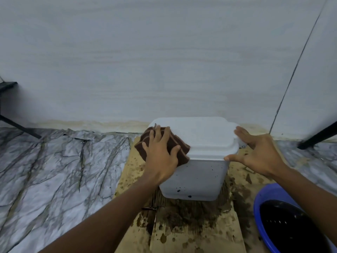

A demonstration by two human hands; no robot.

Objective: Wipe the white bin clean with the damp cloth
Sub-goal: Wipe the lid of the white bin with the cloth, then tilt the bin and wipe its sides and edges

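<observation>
The white bin (198, 176) stands upright on stained cardboard against the wall, its lid (204, 136) closed. Dark specks dot its front wall. A folded brown cloth (175, 143) lies over the lid's left edge. My left hand (160, 152) presses flat on the cloth with spread fingers. My right hand (259, 152) rests against the lid's right corner, fingers straight and thumb touching the front rim.
Wet, mud-stained cardboard (191, 227) lies under the bin. A blue basin (264, 203) of dark water sits at the lower right. Marble-patterned floor (54, 170) spreads to the left. Black furniture legs stand at the far left (18, 126) and far right (319, 136).
</observation>
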